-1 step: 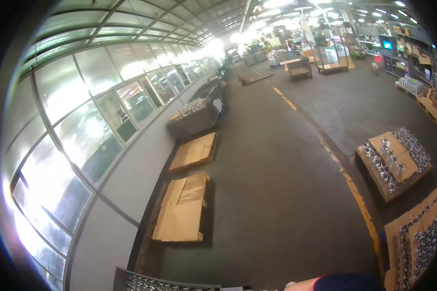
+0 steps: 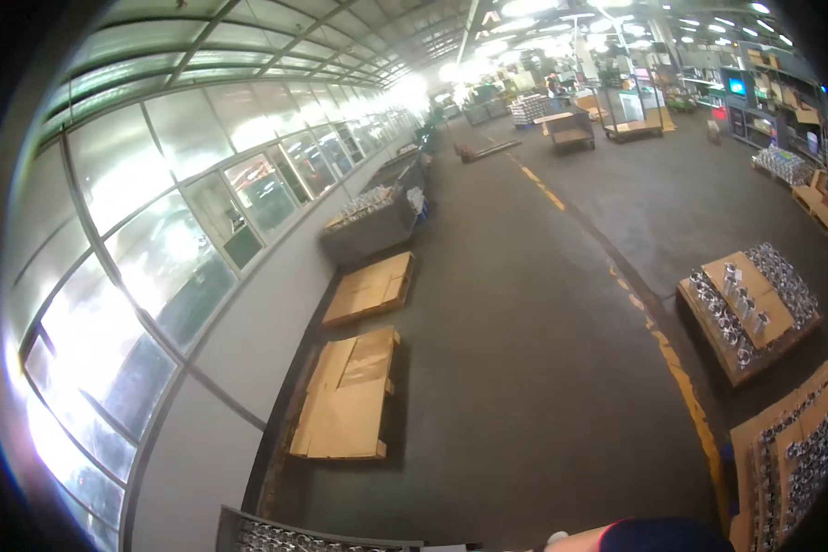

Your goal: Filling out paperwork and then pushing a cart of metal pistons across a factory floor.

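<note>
My right arm [image 2: 580, 541] shows at the lower edge, bare below a dark sleeve [image 2: 662, 535]. At its left end is a small whitish patch [image 2: 557, 536], too cut off to name. The right hand itself lies below the picture, and nothing of my left hand shows. Just left of the arm, along the lower edge, stands a grey-walled bin [image 2: 340, 538] filled with shiny metal parts [image 2: 271, 535]. Whether either hand touches it cannot be seen.
Two cardboard-topped pallets [image 2: 345, 396] [image 2: 370, 287] lie along the left wall. Beyond them stands a grey bin of metal parts [image 2: 368, 230]. On the right, pallets [image 2: 750, 304] [image 2: 796, 451] carry rows of shiny parts. A yellow line [image 2: 676, 368] runs along the floor; a pallet jack [image 2: 488, 150] and carts [image 2: 569, 133] stand farther off.
The whole view has shifted very slightly. My right arm sits a few pixels farther right at the lower edge; nothing else has visibly moved.
</note>
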The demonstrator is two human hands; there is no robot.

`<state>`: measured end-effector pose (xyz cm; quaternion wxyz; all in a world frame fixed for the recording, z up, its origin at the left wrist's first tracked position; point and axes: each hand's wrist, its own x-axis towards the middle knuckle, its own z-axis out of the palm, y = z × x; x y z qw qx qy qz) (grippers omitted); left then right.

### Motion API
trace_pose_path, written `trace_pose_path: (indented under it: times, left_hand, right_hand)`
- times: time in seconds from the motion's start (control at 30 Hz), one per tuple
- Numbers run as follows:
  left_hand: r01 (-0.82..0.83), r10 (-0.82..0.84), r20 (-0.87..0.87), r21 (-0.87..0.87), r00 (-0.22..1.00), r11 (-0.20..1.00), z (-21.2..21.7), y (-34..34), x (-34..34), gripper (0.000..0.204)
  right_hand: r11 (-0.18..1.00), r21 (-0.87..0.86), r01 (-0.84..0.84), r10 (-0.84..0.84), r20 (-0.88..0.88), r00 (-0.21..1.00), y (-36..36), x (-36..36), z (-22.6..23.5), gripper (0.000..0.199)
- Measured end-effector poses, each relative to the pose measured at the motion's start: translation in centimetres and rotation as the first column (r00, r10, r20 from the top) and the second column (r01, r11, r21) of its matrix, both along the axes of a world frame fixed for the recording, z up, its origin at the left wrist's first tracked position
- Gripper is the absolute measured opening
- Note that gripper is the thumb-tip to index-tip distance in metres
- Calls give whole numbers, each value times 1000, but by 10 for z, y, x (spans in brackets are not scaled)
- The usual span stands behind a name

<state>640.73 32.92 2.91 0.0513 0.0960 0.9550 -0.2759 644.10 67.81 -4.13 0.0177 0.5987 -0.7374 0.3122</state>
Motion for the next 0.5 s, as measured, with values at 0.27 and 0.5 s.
trace_pose_path:
  times: [0.27,0.5]
  left_hand:
    - [-340,328,141,76,934,937,-18,43,105,18]
    - [-983,929,324,83,181,163,-29,293,454,17]
  right_hand:
    - [827,544,-138,185,-31,982,51,-10,10,46]
    - [742,624,-246,327,-15,945,99,-37,60,53]
